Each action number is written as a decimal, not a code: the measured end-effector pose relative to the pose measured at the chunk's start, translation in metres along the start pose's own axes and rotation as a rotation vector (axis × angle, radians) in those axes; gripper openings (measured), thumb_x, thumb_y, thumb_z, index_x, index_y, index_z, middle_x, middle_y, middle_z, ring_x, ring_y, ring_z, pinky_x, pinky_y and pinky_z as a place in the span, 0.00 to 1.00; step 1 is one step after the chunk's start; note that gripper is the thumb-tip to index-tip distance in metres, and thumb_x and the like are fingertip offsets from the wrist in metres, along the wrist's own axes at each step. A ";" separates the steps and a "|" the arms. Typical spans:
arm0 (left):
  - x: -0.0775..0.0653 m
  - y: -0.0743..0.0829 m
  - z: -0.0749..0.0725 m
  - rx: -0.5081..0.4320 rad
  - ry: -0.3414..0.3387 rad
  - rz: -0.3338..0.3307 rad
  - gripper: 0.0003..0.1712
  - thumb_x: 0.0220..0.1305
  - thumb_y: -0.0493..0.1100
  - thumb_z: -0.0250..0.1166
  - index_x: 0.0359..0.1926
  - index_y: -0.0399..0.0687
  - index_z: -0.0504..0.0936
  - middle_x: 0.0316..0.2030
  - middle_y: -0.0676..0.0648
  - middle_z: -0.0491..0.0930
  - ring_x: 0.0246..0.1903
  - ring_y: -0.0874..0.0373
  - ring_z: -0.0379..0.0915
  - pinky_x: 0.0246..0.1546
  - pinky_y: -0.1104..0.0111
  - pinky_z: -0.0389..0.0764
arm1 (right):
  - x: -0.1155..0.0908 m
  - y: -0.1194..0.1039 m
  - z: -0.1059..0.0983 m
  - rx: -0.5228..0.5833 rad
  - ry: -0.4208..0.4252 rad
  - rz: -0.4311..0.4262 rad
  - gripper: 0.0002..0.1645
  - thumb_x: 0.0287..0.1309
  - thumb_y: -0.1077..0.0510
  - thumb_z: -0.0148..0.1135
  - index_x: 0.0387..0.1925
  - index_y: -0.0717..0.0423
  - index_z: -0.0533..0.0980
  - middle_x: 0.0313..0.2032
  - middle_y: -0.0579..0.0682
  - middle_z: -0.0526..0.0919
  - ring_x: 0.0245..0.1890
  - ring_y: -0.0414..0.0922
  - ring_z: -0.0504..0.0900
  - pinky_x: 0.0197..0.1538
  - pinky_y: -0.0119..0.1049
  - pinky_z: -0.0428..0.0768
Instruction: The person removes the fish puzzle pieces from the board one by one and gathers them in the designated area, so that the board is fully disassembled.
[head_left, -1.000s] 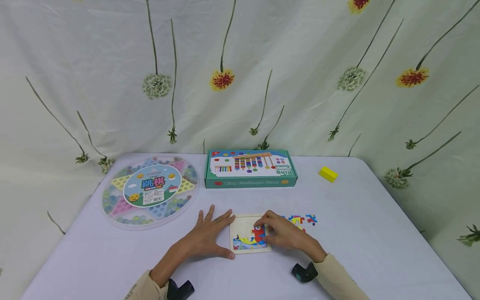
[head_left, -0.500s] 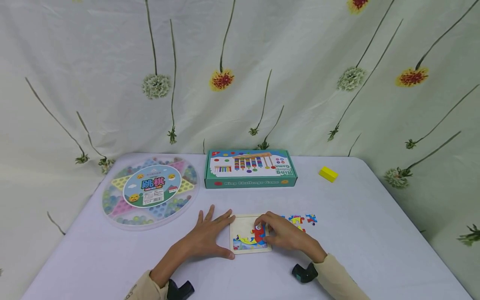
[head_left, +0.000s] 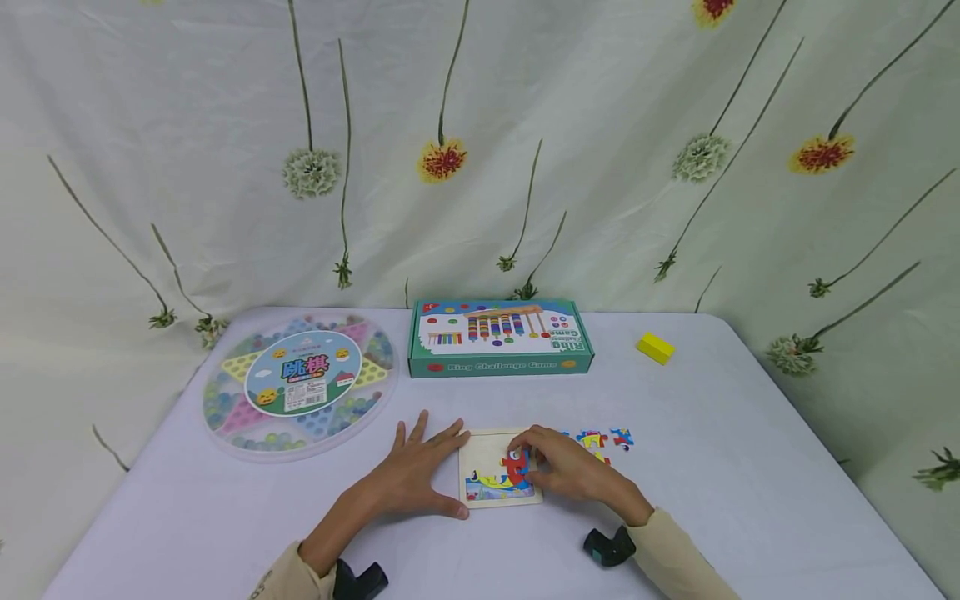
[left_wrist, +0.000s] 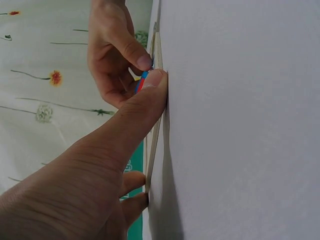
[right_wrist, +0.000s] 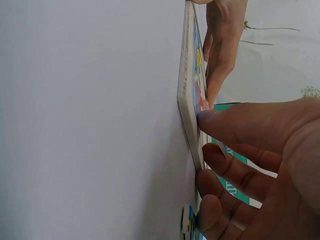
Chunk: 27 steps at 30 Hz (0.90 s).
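A small wooden jigsaw tray [head_left: 483, 450] lies on the table, with picture pieces along its bottom and right side. My left hand [head_left: 416, 471] spreads across the tray's left side, fingers and thumb extended and touching its corners. In the left wrist view the left thumb [left_wrist: 152, 82] presses the tray's edge. Over the right side of the tray, my right hand [head_left: 573, 468] pinches a red puzzle piece [head_left: 516, 467] with bent fingers, partly hiding it. The right wrist view has the right thumb [right_wrist: 212, 122] low over the tray's surface.
Several loose puzzle pieces [head_left: 592, 439] lie right of the tray, partly behind the right hand. A green Ring Challenge Game box [head_left: 501, 365] and a round Chinese checkers set [head_left: 303, 371] stand farther back. A yellow block [head_left: 656, 348] sits at the back right.
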<state>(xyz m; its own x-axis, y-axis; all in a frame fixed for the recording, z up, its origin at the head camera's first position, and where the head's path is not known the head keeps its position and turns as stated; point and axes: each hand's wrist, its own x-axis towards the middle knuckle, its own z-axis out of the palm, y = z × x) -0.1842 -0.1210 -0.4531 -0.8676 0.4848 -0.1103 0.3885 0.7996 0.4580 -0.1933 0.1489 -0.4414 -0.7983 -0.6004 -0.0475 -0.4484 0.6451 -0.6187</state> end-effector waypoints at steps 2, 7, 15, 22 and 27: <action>0.000 0.000 0.000 -0.003 0.003 0.004 0.60 0.36 0.73 0.72 0.71 0.58 0.63 0.74 0.54 0.53 0.72 0.34 0.26 0.65 0.35 0.28 | 0.000 0.000 0.000 0.001 0.002 0.002 0.23 0.55 0.63 0.65 0.53 0.51 0.75 0.43 0.41 0.75 0.38 0.40 0.72 0.42 0.29 0.77; -0.002 0.001 -0.001 -0.016 0.007 0.010 0.61 0.36 0.73 0.72 0.71 0.57 0.63 0.74 0.54 0.53 0.72 0.34 0.26 0.66 0.36 0.27 | 0.000 0.000 0.000 -0.001 0.015 0.000 0.23 0.55 0.63 0.67 0.53 0.52 0.75 0.41 0.41 0.75 0.37 0.39 0.71 0.41 0.28 0.76; -0.003 0.002 -0.003 -0.032 0.010 0.017 0.60 0.36 0.73 0.72 0.71 0.56 0.63 0.74 0.54 0.53 0.72 0.34 0.26 0.66 0.37 0.27 | 0.000 0.003 -0.002 0.000 0.061 -0.030 0.21 0.56 0.63 0.66 0.52 0.52 0.76 0.41 0.40 0.76 0.37 0.39 0.73 0.40 0.29 0.77; -0.003 0.001 -0.003 -0.024 0.006 0.012 0.61 0.36 0.74 0.72 0.71 0.57 0.63 0.74 0.54 0.52 0.72 0.34 0.25 0.67 0.37 0.27 | -0.004 0.005 -0.014 0.018 0.148 -0.030 0.22 0.55 0.65 0.66 0.53 0.53 0.77 0.40 0.40 0.77 0.36 0.40 0.73 0.36 0.28 0.76; -0.003 0.001 -0.003 -0.024 0.005 0.008 0.61 0.36 0.74 0.72 0.71 0.57 0.63 0.74 0.55 0.52 0.73 0.35 0.25 0.67 0.38 0.26 | -0.007 0.006 -0.021 0.019 0.166 -0.023 0.22 0.54 0.65 0.68 0.52 0.55 0.77 0.39 0.42 0.77 0.35 0.42 0.74 0.35 0.27 0.77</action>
<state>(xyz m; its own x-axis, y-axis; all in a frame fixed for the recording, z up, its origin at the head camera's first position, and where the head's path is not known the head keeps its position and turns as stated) -0.1817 -0.1225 -0.4499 -0.8663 0.4890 -0.1022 0.3878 0.7872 0.4795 -0.1995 0.1672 -0.4283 -0.8441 -0.5276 0.0956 -0.4606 0.6223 -0.6329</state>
